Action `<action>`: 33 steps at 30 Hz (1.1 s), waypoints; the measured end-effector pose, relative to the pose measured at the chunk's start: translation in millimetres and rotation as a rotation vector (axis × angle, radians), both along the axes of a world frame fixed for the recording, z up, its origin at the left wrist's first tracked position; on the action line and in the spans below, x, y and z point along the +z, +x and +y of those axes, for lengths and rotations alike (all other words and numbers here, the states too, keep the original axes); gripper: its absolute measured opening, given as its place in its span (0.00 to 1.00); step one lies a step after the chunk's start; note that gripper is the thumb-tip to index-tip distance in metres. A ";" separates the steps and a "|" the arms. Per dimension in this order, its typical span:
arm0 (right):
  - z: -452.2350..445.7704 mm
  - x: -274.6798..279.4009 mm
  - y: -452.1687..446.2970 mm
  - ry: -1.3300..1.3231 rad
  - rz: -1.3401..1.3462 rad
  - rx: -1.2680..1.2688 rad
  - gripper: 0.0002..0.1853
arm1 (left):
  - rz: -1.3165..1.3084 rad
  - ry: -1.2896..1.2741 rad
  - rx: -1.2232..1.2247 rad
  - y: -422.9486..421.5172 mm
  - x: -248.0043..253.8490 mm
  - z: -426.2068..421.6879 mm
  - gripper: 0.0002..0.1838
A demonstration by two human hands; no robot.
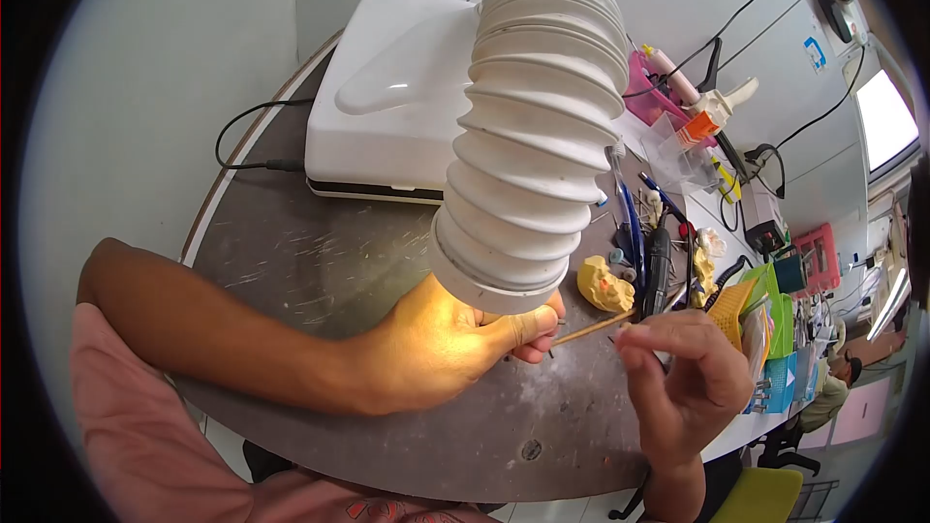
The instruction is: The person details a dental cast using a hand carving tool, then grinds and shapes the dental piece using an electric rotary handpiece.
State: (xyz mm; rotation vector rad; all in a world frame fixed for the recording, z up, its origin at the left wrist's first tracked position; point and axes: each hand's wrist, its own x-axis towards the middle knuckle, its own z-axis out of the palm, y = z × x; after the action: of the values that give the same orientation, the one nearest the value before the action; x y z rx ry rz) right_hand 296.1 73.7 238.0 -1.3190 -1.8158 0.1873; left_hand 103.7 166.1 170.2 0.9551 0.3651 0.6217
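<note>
My left hand (436, 353) is closed under the mouth of the white ribbed hose (538, 136), lit by a yellow glow. A thin wooden stick (593, 327) runs out from its fingertips toward the right. Small dark tips also show beside those fingers, too little to name. My right hand (683, 373) is raised to the right, thumb and forefinger pinched together near the stick's far end. Whatever lies in that pinch is too small to make out. Just beyond the stick sits a yellow dental cast (605, 284).
A white machine (397, 97) stands behind the hose on the grey, dusty table (320, 271). Beyond the cast lie a black handpiece (658, 261), brushes and several small tools. Green and yellow baskets (731, 310) stand at the right. Another person (833, 392) is far off at right.
</note>
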 end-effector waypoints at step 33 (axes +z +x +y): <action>5.1 -30.7 -0.5 -0.086 0.025 0.030 0.11 | 0.058 0.180 0.005 0.5 0.0 0.1 0.07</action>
State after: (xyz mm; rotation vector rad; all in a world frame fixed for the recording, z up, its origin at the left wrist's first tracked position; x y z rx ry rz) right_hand 295.6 78.7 207.2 -1.3439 -1.8248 0.2996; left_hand 104.2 166.1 170.3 1.1470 0.3676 0.6397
